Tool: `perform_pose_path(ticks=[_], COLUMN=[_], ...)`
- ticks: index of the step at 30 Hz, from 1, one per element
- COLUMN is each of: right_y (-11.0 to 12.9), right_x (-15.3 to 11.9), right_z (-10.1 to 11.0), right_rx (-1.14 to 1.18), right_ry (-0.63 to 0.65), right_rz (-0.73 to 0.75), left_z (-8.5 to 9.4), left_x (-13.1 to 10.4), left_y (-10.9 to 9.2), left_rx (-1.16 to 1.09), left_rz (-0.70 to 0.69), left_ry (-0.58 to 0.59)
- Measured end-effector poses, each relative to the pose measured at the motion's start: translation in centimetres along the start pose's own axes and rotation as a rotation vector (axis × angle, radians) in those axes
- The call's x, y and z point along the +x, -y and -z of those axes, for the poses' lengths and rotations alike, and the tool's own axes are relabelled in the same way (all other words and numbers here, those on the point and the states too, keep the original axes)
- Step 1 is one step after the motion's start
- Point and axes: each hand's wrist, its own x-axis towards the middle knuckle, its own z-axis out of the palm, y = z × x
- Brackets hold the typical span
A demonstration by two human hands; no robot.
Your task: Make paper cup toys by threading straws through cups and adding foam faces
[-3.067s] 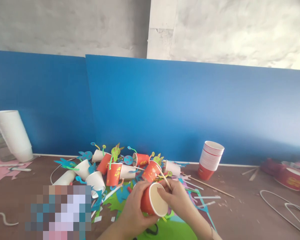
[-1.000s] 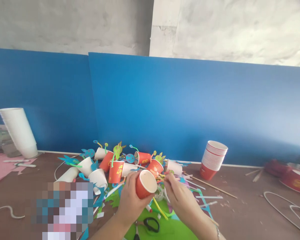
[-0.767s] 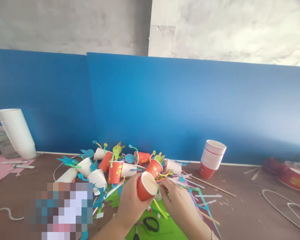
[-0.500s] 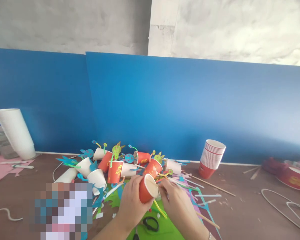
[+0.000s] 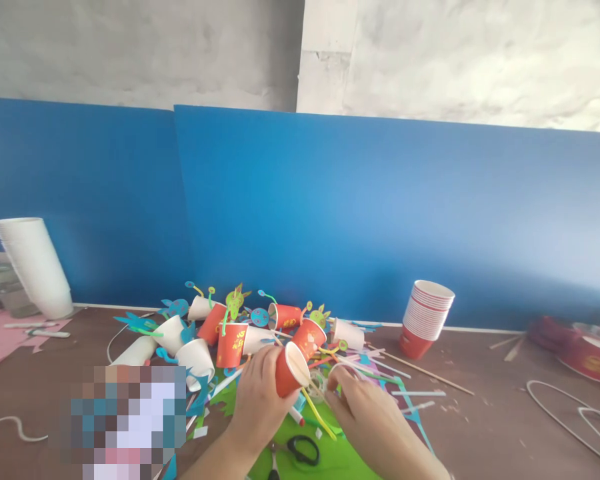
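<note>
My left hand [image 5: 257, 393] is wrapped round a red paper cup [image 5: 285, 375], its pale open mouth tilted to the right. A thin wooden stick [image 5: 314, 387] runs out of the cup's mouth towards my right hand [image 5: 363, 403]. That hand has its fingers curled together just right of the cup; what they pinch, if anything, is hidden. A clear tape roll [image 5: 319, 381] lies between the hands. Below the cup are a yellow strip [image 5: 320, 417], a marker with a red tip [image 5: 296, 416] and black-handled scissors [image 5: 303, 451] on green paper [image 5: 340, 460].
Several decorated paper cups [image 5: 233, 345] lie heaped behind my hands. A stack of red-and-white cups [image 5: 427, 317] stands to the right, a leaning white stack [image 5: 33, 267] at far left. A cable [image 5: 570, 417] loops at right. A blue panel [image 5: 330, 213] backs the table [image 5: 485, 427].
My right hand has shifted right and down, away from the cup's mouth, baring the tape roll and stick. My left hand still holds the cup, now slightly further left and higher.
</note>
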Motion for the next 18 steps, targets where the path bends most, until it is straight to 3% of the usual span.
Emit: perform_pose_path(ticks=[5, 9, 12, 15, 18], right_y=[0.2, 0.4, 0.2, -0.7, -1.6], right_x=[0.0, 0.6, 0.8, 1.3, 2.1], right_z=[-0.2, -1.4, -1.4, -0.4, 0.2], right_rx=[0.097, 0.258, 0.329, 0.483, 0.713], right_ry=[0.04, -0.032, -0.06, 0.011, -0.049], right_rz=[0.039, 0.013, -0.016, -0.014, -0.044], left_z=[0.3, 0.5, 0.4, 0.5, 0.8], left_x=[0.1, -1.1, -1.7, -1.5, -0.6], left_y=[-0.4, -2.3, -2.9, -2.5, -2.1], left_rx=[-0.01, -0.11, -0.216, -0.443, -0.76], left_rz=[-0.035, -0.273, -0.256, -0.011, 0.297], left_ry=[-0.026, 0.033, 0.028, 0.096, 0.162])
